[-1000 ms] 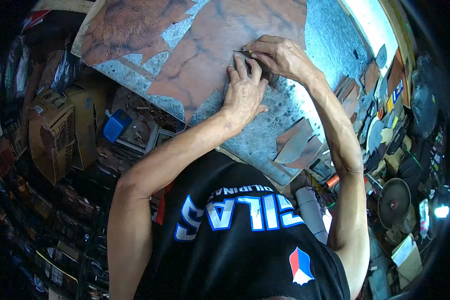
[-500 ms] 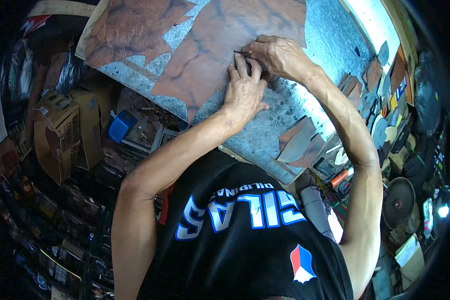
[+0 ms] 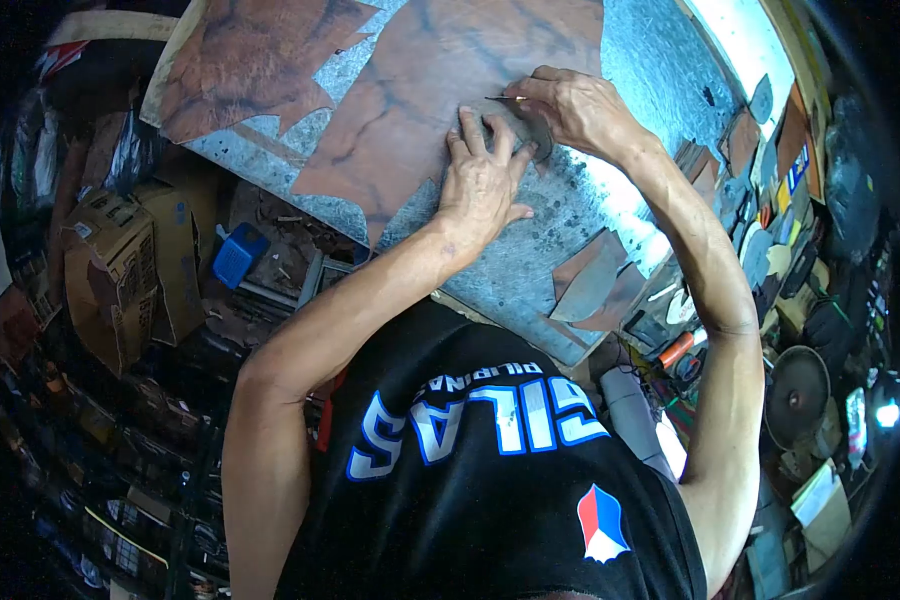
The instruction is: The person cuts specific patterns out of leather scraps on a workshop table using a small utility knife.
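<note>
A large sheet of brown leather (image 3: 385, 125) with dark streaks lies on the metal-topped table (image 3: 515, 270). My left hand (image 3: 477, 180) rests flat with fingers spread, pressing on the leather and on a dark grey curved piece, like a pattern (image 3: 539, 132), that shows between my hands. Just to the right, my right hand (image 3: 580, 108) is closed around a thin pointed tool (image 3: 507, 97). Its slim dark tip points left, close over the leather and just beyond my left fingertips. I cannot tell whether it is a blade or a marker.
Another brown leather piece (image 3: 255, 65) lies at the table's upper left. Near the front right corner are leather scraps (image 3: 600, 285). Many offcuts and tools crowd the right side, with an orange handle (image 3: 676, 349). Cardboard boxes (image 3: 120, 270) and a blue container (image 3: 240, 254) stand left below.
My right hand has shifted slightly right and up with the tool, away from the left fingertips. The left hand has moved a little left, and more of the grey piece shows.
</note>
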`<state>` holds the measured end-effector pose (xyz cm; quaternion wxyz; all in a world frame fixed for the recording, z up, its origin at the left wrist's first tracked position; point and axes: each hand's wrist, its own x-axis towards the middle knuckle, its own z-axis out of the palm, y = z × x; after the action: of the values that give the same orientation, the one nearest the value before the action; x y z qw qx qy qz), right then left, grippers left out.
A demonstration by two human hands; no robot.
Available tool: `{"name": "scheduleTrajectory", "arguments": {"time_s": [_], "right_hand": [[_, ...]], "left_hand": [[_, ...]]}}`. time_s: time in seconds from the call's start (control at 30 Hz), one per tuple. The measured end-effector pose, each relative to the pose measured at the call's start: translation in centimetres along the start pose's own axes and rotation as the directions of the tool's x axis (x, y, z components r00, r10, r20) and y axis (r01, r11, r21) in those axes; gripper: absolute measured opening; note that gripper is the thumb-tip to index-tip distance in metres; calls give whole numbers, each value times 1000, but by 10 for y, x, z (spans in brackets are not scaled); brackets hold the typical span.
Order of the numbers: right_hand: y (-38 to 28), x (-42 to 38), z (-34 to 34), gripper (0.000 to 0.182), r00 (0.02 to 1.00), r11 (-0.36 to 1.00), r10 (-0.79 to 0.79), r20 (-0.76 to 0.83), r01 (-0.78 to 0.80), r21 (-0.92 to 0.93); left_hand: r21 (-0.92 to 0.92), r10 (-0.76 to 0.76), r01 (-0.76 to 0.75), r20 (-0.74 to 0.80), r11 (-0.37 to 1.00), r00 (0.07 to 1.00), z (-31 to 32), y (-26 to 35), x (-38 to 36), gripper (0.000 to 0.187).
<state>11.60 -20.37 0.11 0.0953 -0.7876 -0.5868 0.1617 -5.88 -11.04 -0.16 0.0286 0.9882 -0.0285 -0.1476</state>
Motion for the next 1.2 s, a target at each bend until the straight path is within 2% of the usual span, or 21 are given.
{"name": "scheduleTrajectory", "arguments": {"time_s": [0.07,0.13,0.33,0.43,0.67,0.83,1.2], "right_hand": [[1,-3,-2,27,1000,1000,7,-13,-7,-8],[-2,-6,-4,28,994,996,94,62,-94,8],[-2,-10,-3,29,988,990,142,63,-142,-4],[4,-13,-1,29,995,995,96,14,-97,9],[10,-22,0,29,994,994,110,16,-110,-25],[12,-27,8,25,989,991,125,-78,-129,-47],[12,-37,2,26,980,981,195,-27,-194,19]], "left_hand": [[13,0,0,-7,1000,1000,1,0,0,76],[25,0,0,1,1000,1000,1,0,0,78],[39,-3,3,8,999,1000,-1,0,0,77],[41,2,-3,10,999,1000,0,0,0,77],[46,4,-5,11,999,1000,-1,1,1,78],[32,8,-9,20,999,1000,-1,0,1,79],[29,5,-6,36,1000,999,0,1,1,79]]}}
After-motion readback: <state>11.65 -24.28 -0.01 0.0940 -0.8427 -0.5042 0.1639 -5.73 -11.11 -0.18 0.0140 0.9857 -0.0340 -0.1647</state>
